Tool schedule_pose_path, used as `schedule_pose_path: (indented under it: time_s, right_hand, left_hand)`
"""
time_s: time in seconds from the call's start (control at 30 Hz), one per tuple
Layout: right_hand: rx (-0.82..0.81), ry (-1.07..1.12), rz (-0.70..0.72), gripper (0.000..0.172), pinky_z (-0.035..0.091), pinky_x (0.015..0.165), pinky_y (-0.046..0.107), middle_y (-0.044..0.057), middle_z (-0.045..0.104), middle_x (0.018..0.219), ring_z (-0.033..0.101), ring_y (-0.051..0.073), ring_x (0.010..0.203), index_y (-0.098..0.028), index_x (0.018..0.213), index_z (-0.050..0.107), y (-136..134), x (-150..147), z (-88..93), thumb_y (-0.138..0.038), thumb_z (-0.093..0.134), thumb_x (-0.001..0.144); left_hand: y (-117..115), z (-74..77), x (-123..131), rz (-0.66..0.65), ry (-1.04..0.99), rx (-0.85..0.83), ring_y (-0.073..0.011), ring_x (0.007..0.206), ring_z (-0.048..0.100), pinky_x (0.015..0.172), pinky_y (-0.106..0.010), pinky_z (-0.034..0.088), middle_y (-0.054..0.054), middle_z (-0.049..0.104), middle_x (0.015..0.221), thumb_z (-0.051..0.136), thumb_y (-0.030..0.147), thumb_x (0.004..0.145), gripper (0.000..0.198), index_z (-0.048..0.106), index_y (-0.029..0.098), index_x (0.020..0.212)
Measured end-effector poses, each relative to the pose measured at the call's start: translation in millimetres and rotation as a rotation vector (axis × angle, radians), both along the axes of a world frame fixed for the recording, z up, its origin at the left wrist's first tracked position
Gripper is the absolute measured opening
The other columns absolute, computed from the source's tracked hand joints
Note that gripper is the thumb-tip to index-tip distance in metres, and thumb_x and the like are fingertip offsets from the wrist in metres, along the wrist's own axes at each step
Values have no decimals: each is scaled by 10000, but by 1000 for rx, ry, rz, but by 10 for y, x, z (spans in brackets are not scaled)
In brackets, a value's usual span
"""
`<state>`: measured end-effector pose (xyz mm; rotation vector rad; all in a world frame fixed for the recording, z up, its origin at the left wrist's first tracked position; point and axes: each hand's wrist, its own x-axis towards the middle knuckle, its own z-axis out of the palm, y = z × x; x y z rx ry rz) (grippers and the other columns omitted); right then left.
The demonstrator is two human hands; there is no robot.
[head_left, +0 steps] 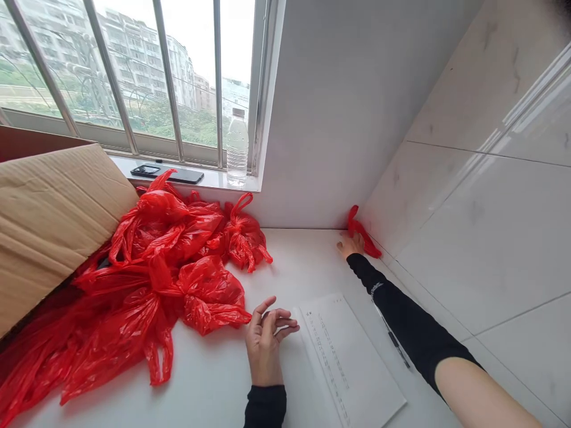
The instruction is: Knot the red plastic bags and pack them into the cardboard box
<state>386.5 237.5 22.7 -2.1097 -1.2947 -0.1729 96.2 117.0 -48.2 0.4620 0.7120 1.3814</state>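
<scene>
My left hand [267,339] hovers over the white tabletop, palm partly turned up, its fingers loosely bent and apart with nothing in them. It is nearest to a knotted red plastic bag [209,294] on its left and a sheet of paper with handwritten lines [352,362] on its right. Far off in the table's corner, my right hand [351,245] has its fingers on a small red plastic bag [368,242] against the tiled wall. Part of that bag and some of the fingertips are hidden behind the hand. Black sleeves cover both wrists.
More red plastic bags [178,220] are heaped at left, beside a cardboard box [53,208]. On the sill of the barred window lie a phone [178,175] and a clear water bottle [237,148]. A pen [398,349] lies near my right forearm. The tiled wall [482,232] bounds the right side.
</scene>
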Motion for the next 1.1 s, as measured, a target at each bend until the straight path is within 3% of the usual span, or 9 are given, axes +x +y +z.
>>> schedule_pose_path:
  time_s: [0.1, 0.2, 0.5, 0.67, 0.8, 0.97, 1.1]
  right_hand:
    - [-37, 41, -57, 261, 527, 929, 418, 91, 580, 1299, 607, 217, 1093, -218, 1207, 606, -165, 404, -4, -320, 571, 969]
    - [-63, 85, -57, 266, 538, 907, 410, 92, 596, 1266, 620, 213, 1064, -204, 1204, 605, -198, 603, -49, -322, 577, 967]
    - [-32, 263, -14, 265, 541, 897, 404, 88, 603, 1249, 624, 211, 1058, -201, 1205, 603, -225, 545, -162, -322, 569, 971]
    - [30, 309, 98, 179, 519, 908, 382, 82, 643, 1167, 623, 193, 1022, -213, 1090, 652, -282, 237, -44, -313, 573, 965]
    - [127, 367, 293, 271, 517, 854, 419, 75, 707, 953, 649, 243, 888, -219, 1038, 670, -566, -286, 71, -386, 710, 829]
    - [23, 896, 698, 315, 535, 762, 342, 26, 721, 977, 675, 216, 847, -265, 1075, 669, -1095, -1022, 77, -472, 687, 838]
    - [-121, 1113, 760, 336, 526, 713, 333, 19, 718, 917, 670, 212, 795, -261, 1102, 671, -1336, -1259, -42, -502, 651, 869]
  left_hand:
    - [12, -21, 7, -2, -3, 1, -201, 592, 663, 572, -360, 579, -24, 667, 710, 704, 343, 728, 428, 594, 160, 1099]
    - [22, -31, 7, -9, 1, 8, -199, 591, 660, 574, -363, 579, -25, 666, 706, 705, 350, 726, 428, 600, 156, 1093]
    - [-40, -43, -7, -46, 11, 26, -197, 590, 649, 587, -380, 575, -33, 650, 708, 664, 349, 776, 372, 585, 147, 1078]
    - [-47, -61, -21, -71, -24, 7, -209, 610, 649, 607, -408, 576, -45, 645, 722, 670, 358, 771, 375, 591, 143, 1069]
    - [-51, -24, -22, -132, -117, 3, -252, 892, 669, 796, -450, 574, -123, 668, 1005, 672, 372, 804, 436, 592, 154, 1173]
    - [-57, 24, 18, -274, -215, -45, -289, 1182, 569, 918, -434, 534, -138, 590, 1315, 659, 469, 833, 511, 584, 209, 1266]
    - [-40, 8, 52, -206, -249, -49, -282, 1176, 596, 942, -385, 518, -110, 658, 1242, 735, 394, 792, 448, 639, 185, 1177]
